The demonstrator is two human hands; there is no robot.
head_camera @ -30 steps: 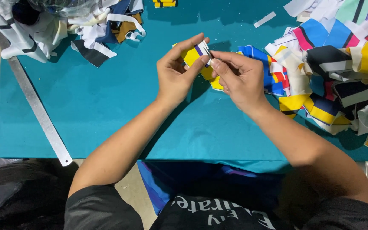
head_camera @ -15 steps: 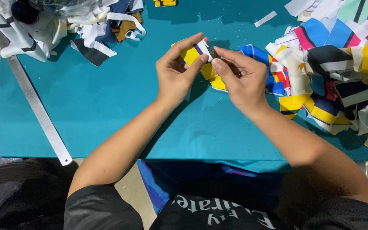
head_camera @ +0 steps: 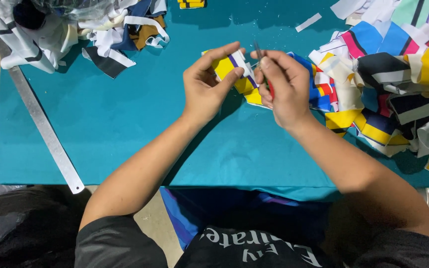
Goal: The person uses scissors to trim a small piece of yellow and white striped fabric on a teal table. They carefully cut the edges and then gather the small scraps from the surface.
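Left hand (head_camera: 205, 87) pinches yellow-white fabric strip (head_camera: 230, 67); right hand (head_camera: 285, 84) grips small snips (head_camera: 259, 52) beside it, over teal table (head_camera: 125, 129)

Clear plastic bag (head_camera: 70, 6) of scraps, table's far-left corner.

Brightness: you are working under bright, even light; the teal table cover (head_camera: 125, 124) reads saturated and clean.
Light source: it falls from above and ahead of you, out of view.
Shadows: your left hand (head_camera: 205, 87) and right hand (head_camera: 284, 87) cast soft dark patches toward you on the cover.
Glare: faint sheen along the metal ruler (head_camera: 45, 131); whites in the fabric scraps (head_camera: 398, 74) run near blown.
Focus: centre is sharp; your dark shirt (head_camera: 254, 248) at the bottom is softer.
Distortion: slight wide-angle stretch at the corners.
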